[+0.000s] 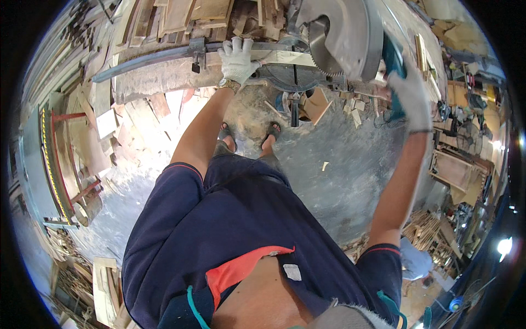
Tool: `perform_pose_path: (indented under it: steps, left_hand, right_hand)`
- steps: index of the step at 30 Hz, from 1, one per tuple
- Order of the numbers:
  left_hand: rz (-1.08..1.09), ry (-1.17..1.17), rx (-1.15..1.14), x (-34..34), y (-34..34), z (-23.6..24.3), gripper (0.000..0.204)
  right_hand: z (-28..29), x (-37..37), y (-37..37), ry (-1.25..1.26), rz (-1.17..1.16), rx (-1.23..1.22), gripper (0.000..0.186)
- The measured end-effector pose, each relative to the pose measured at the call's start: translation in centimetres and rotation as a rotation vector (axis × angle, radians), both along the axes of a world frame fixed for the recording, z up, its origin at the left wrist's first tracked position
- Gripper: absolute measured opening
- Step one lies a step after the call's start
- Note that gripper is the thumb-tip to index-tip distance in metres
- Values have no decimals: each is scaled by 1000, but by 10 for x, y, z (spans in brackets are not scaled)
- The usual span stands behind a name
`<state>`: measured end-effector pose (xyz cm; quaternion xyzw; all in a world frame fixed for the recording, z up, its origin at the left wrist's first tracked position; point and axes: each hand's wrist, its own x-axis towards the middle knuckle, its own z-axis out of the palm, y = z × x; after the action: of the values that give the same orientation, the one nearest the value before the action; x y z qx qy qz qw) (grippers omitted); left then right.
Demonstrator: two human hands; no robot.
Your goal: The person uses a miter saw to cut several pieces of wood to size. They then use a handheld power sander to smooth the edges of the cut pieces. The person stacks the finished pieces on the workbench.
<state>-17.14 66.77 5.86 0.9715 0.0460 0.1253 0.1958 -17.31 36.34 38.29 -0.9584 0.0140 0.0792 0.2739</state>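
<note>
My left hand (237, 61), in a whitish work glove, lies with fingers spread over a pale wooden strip (282, 57) along the saw fence. On the right, my gloved right hand (412, 101), slightly blurred, is closed round the teal handle (395, 79) of a miter saw (350, 38). The toothed saw blade (324, 52) shows below its grey guard, close to the strip's right end; I cannot tell whether they touch. A dark metal clamp or stop (198, 52) sits on the rail (145, 59) left of my left hand.
Wood boards (178, 13) are piled behind the saw. Offcuts (355, 107) lie on the floor below it, and more boards (139, 120) lie at left. A blue-grey machine table (38, 164) stands far left. Another person (415, 260) is at the lower right, near stacked sticks (424, 230).
</note>
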Motion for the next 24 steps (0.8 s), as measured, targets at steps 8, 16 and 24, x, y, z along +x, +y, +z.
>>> perform_pose_path:
  steps: [8,16,24]
  left_hand:
    - [4,-10,99,7,-9,-6,86]
    - [37,-50,255,8,9,-15,97]
    - [8,44,245,8,-2,-6,109]
  right_hand:
    - [66,44,10,-452,302,-717,45]
    - [42,68,6,-385,449,-348,27]
    - [25,105,-9,-534,732,-413,27]
